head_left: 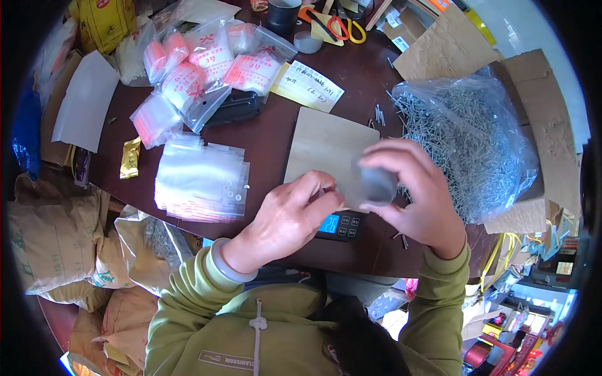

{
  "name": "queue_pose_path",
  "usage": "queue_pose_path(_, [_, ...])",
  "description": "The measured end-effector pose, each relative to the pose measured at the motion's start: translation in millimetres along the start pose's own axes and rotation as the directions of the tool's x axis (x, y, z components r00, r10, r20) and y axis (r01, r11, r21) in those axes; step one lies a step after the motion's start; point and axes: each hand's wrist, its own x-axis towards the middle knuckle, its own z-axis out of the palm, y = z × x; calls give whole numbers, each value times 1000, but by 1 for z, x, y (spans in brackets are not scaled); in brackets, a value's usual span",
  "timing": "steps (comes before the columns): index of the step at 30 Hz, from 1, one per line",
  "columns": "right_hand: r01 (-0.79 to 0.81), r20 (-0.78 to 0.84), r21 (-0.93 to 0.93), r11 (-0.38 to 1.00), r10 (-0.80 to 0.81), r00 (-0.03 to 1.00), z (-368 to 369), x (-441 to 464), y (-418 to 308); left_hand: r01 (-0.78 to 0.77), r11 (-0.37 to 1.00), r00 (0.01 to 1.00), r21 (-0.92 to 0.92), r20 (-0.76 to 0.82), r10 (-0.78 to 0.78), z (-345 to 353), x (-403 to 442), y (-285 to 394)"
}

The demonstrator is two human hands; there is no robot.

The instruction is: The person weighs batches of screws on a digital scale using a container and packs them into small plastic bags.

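My right hand [421, 191] is wrapped round a small grey cup [378, 186], blurred by motion, above the right side of the digital scale. My left hand [282, 210] is closed in a pinch over the front of the scale. What its fingertips hold, if anything, I cannot make out. Beneath both hands lies the scale's flat beige plate [323, 147], and its lit blue display [329, 224] reads about 26. To the right, a clear plastic bag [464, 144] full of loose metal screws or nails sits in an opened cardboard box [552, 119].
Flat clear zip bags [199, 178] are stacked on the left. Behind them lie filled bag packs [204, 66], a black case [233, 109] and a handwritten note [307, 86]. Scissors [348, 31] and a dark cup [283, 15] stand at the back. A gold packet [130, 158] lies far left.
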Motion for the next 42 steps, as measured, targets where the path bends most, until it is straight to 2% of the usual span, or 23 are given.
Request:
queue_pose_path(1, [-18, -71, 2, 1000, 18, 997, 0, -1, 3, 29, 1000, 999, 6, -19, -29, -3, 0, 1])
queue_pose_path(3, [-149, -179, 309, 939, 211, 961, 22, -12, 25, 82, 996, 995, 19, -61, -80, -8, -1, 6])
queue_pose_path(4, [-187, -210, 456, 870, 310, 927, 38, -20, 40, 90, 995, 988, -46, -120, -95, -9, -1, 7])
queue_pose_path(6, [-236, -175, 378, 895, 320, 931, 73, -42, 71, 86, 981, 963, -174, -236, -126, -9, -3, 7])
queue_pose_path(7, [-321, -133, 294, 901, 371, 919, 83, -48, 71, 181, 938, 954, -296, -178, -241, -13, -8, 12])
queue_pose_path(8, [-298, -174, 7, 955, 294, 940, 88, -50, 67, 161, 949, 963, -272, -168, -211, -20, -10, 14])
queue_pose_path(10, [-291, -175, -152, 945, 264, 949, 81, -50, 53, 122, 967, 978, -222, -140, -156, -35, -13, 16])
queue_pose_path(13, [-199, -105, 207, 958, 224, 969, 61, -55, 33, 174, 886, 966, -430, -99, -238, -39, -22, 30])
queue_pose_path(14, [-186, -36, 404, 896, 219, 975, 55, -55, 20, 199, 835, 958, -512, -78, -276, -38, -25, 35])
queue_pose_path(16, [-63, 16, 471, 880, 63, 998, 51, -58, 3, 152, 839, 978, -522, -46, -205, -34, -30, 38])
queue_pose_path(18, [12, -54, 392, 920, 10, 998, 49, -60, -13, 150, 813, 980, -562, -25, -199, -32, -35, 46])
queue_pose_path(19, [78, -105, 356, 931, -43, 994, 48, -61, -15, 177, 753, 969, -634, -19, -245, -29, -39, 49])
queue_pose_path(23, [107, -73, 325, 940, -88, 993, 41, -66, -37, 149, 696, 980, -703, 11, -199, -33, -43, 58])
queue_pose_path(26, [165, -117, 279, 946, -137, 984, 44, -75, -46, 138, 628, 984, -766, 33, -176, -35, -49, 66])
queue_pose_path(27, [176, -142, 277, 945, -141, 980, 44, -77, -51, 120, 667, 991, -735, 52, -121, -37, -50, 66])
queue_pose_path(28, [192, -139, 252, 949, -161, 977, 44, -80, -54, 146, 596, 988, -790, 89, -124, -36, -54, 68])
queue_pose_path(30, [233, -136, 196, 953, -209, 968, 45, -84, -60, 70, 775, 993, -628, 121, 9, -43, -50, 73])
queue_pose_path(31, [239, -103, 170, 956, -224, 969, 46, -86, -64, 124, 789, 987, -602, 157, -35, -42, -53, 78])
queue_pose_path(32, [253, -69, 171, 952, -244, 967, 47, -85, -66, 92, 811, 988, -578, 155, -1, -41, -54, 80])
queue_pose_path(34, [266, -1, 175, 948, -270, 963, 48, -87, -70, 161, 841, 970, -516, 241, -37, -42, -59, 83])
queue_pose_path(39, [245, 37, 212, 946, -259, 965, 50, -92, -71, 259, 844, 947, -470, 297, -125, -47, -63, 85])
queue_pose_path(41, [252, -11, 220, 942, -256, 967, 57, -95, -71, 241, 859, 951, -452, 286, -117, -43, -63, 85])
queue_pose_path(42, [254, -34, 225, 940, -254, 967, 59, -98, -70, 287, 842, 942, -457, 294, -161, -43, -63, 89])
